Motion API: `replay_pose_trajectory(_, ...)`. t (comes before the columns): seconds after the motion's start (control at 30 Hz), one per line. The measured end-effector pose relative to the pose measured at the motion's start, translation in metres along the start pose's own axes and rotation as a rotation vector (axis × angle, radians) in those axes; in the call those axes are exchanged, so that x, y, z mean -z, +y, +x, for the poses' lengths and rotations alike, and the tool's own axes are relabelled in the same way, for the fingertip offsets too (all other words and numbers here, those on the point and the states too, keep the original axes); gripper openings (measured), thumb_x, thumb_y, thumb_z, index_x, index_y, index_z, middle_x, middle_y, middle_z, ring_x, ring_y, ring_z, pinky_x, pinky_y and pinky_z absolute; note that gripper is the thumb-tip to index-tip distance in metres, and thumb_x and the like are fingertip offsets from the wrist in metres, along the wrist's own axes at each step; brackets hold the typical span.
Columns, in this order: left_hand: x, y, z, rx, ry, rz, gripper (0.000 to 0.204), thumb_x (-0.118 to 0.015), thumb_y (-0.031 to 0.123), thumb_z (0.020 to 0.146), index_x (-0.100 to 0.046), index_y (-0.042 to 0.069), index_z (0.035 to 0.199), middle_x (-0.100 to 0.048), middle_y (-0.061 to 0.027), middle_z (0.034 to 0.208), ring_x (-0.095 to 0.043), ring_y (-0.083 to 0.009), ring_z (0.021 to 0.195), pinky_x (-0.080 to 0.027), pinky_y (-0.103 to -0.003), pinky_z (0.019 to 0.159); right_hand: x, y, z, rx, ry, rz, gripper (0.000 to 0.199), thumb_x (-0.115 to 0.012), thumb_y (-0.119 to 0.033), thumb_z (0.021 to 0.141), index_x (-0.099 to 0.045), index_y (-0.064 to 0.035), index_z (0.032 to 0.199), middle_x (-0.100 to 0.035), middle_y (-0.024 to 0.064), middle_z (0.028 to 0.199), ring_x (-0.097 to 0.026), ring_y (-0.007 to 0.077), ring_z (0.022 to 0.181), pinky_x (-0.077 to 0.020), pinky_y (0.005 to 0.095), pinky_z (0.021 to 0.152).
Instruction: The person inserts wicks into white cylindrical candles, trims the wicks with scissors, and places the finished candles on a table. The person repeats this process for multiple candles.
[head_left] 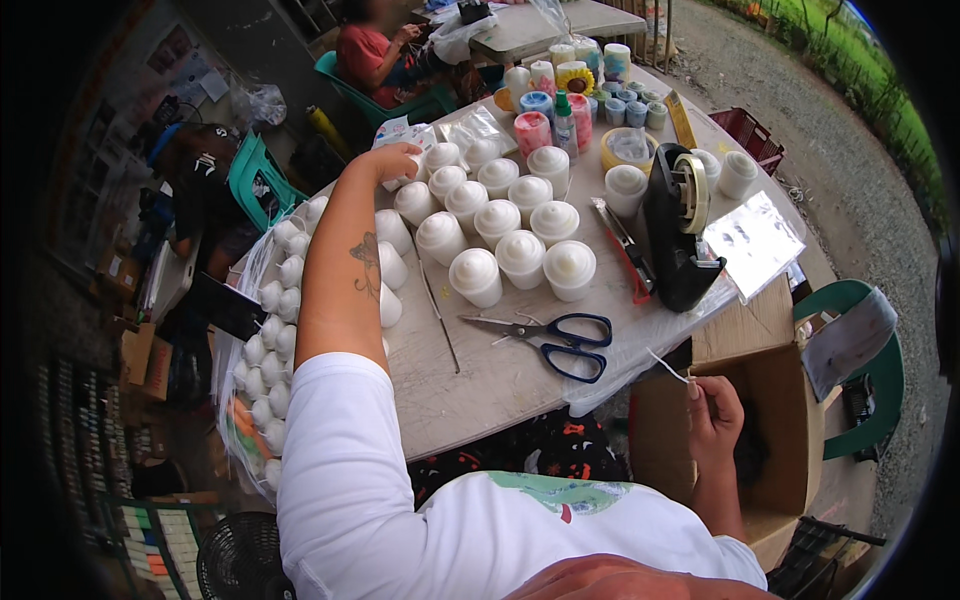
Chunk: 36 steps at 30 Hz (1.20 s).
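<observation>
Rows of white candles (495, 220) with swirled, pointed tops stand on the table. At the far left of these rows, my left hand (397, 162) curls its fingers over a white candle (402, 182), which it partly hides. My left forearm passes above more white candles along the left side. Beyond the table's right front edge, my right hand (714, 415) pinches a thin white wick (667, 364) between thumb and fingers. Dark-blue-handled scissors (560, 340) lie partly open near the front. A thin metal rod (438, 318) rests to their left.
A black tape dispenser (685, 235) and a red utility knife (625, 250) sit at right. Coloured candles (533, 131) and a spray bottle (563, 126) stand farther back. Bagged white pieces (268, 350) line the left edge. An open cardboard box (785, 400) is right; a person (370, 55) sits beyond.
</observation>
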<state>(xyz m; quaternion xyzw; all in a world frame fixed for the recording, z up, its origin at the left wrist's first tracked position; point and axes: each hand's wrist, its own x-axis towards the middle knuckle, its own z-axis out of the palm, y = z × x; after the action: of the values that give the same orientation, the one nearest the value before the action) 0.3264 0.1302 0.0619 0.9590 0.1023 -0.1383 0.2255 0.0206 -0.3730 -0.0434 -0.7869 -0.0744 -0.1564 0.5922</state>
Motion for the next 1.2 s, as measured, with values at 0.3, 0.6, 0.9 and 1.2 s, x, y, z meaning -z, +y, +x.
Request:
replay_pose_trajectory(0.3, -0.018, -0.018, -0.003, -0.095, 0.388, 0.226, 0.074, -0.083, 0.021, 0.06, -0.054, 0.009, 0.128, -0.057, -0.0195, 0.125, -0.058, -0.0302, 0.112, -0.047, -0.038, 0.094, -0.006, -0.011, 0.004, 0.053, -0.046, -0.032, 0.004, -0.065, -0.001, 0.084, -0.063, 0.001, 0.087, -0.058, 0.0068, 0.074, -0.052, 0.0139, 0.067, -0.0407, 0.0242, 0.063)
replay_pose_trajectory(0.6, -0.034, 0.074, -0.197, -0.479, 0.172, -1.22, 0.051, -0.06, 0.04, 0.09, -0.05, 0.002, 0.122, -0.062, -0.0091, 0.108, -0.061, -0.0182, 0.099, -0.055, -0.032, 0.075, -0.008, -0.026, -0.003, 0.151, -0.087, 0.059, 0.004, -0.064, 0.002, 0.084, -0.064, 0.0008, 0.088, -0.059, 0.0069, 0.077, -0.053, 0.0144, 0.067, -0.0411, 0.0255, 0.062)
replay_pose_trajectory(0.9, -0.233, 0.082, -0.299, -0.251, -0.552, -1.774, 0.059, -0.049, 0.061, 0.088, -0.051, 0.009, 0.115, -0.066, -0.0109, 0.099, -0.069, -0.0206, 0.076, -0.061, -0.031, 0.055, 0.009, -0.06, -0.023, 0.482, -0.206, 0.14, 0.01, -0.069, 0.004, 0.077, -0.064, 0.0005, 0.084, -0.057, 0.0063, 0.073, -0.052, 0.0203, 0.067, -0.0415, 0.0335, 0.068)
replay_pose_trajectory(1.2, -0.247, 0.098, -0.31, -0.157, -0.505, -1.725, 0.063, -0.044, 0.062, 0.09, -0.058, 0.002, 0.103, -0.066, -0.0163, 0.097, -0.069, -0.0207, 0.072, -0.059, -0.027, 0.051, 0.009, -0.06, -0.027, 0.541, -0.217, 0.122, 0.011, -0.071, 0.0, 0.075, -0.065, -0.0023, 0.085, -0.056, 0.0058, 0.073, -0.051, 0.0213, 0.065, -0.0411, 0.0329, 0.068)
